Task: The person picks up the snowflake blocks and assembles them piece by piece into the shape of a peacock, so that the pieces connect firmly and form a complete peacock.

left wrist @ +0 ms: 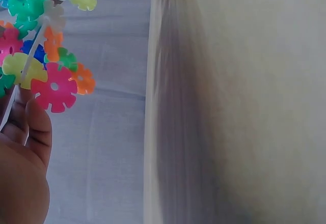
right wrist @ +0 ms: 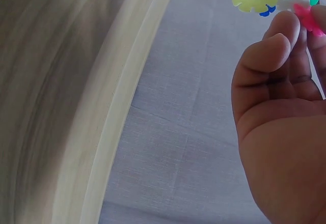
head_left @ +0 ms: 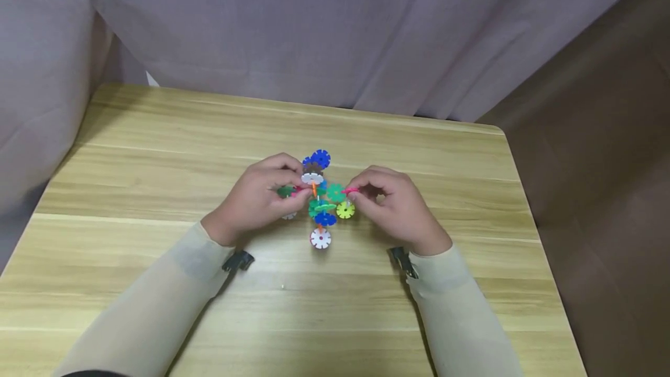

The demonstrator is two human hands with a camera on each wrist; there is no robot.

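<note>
A: Where's the toy?

B: Snowflake-disc cluster is mid tabletop, between both hands. Colours: blue disc at the far end, white disc nearest the person, yellow disc on the right side, green ones in the middle.

A: Hands?

B: Left hand has its fingers curled on the cluster's left side, pinching a disc there. Right hand pinches a pink disc at the right edge; the right wrist view shows the thumb pressed against the fingers, pink piece at the tips.

A: Containers? Any writing?

B: No container or writing visible to me. Curtain behind the tabletop. Left wrist view has another pink disc just above the fingertips.
</note>
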